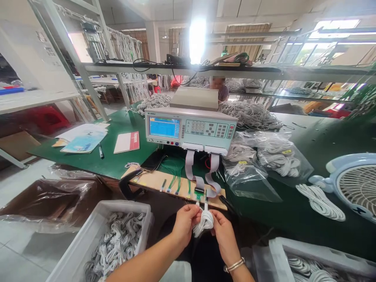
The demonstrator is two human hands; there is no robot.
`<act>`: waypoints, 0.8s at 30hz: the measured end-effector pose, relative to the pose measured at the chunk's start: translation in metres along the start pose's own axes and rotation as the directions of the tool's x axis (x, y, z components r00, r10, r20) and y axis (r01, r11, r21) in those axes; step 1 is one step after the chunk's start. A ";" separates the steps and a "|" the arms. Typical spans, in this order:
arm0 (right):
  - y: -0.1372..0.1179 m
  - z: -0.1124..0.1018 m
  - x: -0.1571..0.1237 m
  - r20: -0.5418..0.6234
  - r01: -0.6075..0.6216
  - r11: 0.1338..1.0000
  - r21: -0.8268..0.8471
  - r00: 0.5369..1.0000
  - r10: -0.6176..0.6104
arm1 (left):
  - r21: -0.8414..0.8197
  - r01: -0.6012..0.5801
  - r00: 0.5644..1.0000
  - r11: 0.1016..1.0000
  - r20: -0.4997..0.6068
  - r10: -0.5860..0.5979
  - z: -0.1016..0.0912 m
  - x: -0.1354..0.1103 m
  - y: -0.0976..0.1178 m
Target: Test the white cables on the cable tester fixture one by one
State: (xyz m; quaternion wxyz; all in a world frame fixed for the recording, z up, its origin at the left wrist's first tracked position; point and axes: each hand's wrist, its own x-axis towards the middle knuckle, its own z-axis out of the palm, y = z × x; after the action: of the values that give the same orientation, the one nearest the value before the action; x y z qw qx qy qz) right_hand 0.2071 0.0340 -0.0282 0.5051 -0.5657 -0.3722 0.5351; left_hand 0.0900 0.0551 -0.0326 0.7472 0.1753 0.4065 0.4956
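My left hand (185, 221) and my right hand (223, 231) are both closed around one coiled white cable bundle (205, 223), held between them just below the table edge. The cable's two ends reach up toward the connectors on a wooden test board (155, 181) fitted with green wires and grey ribbon cables. Those ribbons run up to a pale cable tester (190, 129) with a lit blue screen. A metal bangle circles my right wrist.
A white bin of coiled cables (114, 239) stands at lower left, another bin (311, 262) at lower right. Bagged cable coils (264, 160), a loose white coil (320, 201) and a small fan (352, 188) lie to the right. Papers and a pen rest at left. Another person sits behind the tester.
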 end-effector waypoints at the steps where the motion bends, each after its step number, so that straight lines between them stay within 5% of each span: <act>1: 0.001 0.001 0.000 0.000 -0.003 1.000 -0.001 1.000 0.003 | 0.000 -0.001 1.000 1.000 0.001 0.001 -0.001 0.000 0.001; 9: -0.007 0.009 0.009 0.064 -0.117 0.990 -0.080 0.991 0.122 | 0.153 0.172 0.971 0.973 0.142 -0.194 -0.007 0.008 0.023; 16: -0.003 0.009 0.024 0.105 -0.150 0.965 -0.216 0.979 0.175 | 0.177 0.149 0.975 0.973 0.138 -0.175 -0.001 0.020 0.022; 24: -0.008 0.014 0.017 -0.007 -0.041 0.959 -0.279 0.999 0.041 | 0.179 0.129 0.975 0.975 0.155 -0.157 -0.002 0.013 0.021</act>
State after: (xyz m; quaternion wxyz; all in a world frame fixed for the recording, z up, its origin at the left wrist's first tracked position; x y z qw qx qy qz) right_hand 0.1971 0.0546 -0.0228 0.4092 -0.6391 -0.4320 0.4873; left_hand 0.0783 0.0761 -0.0250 0.7954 0.2490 0.3937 0.3878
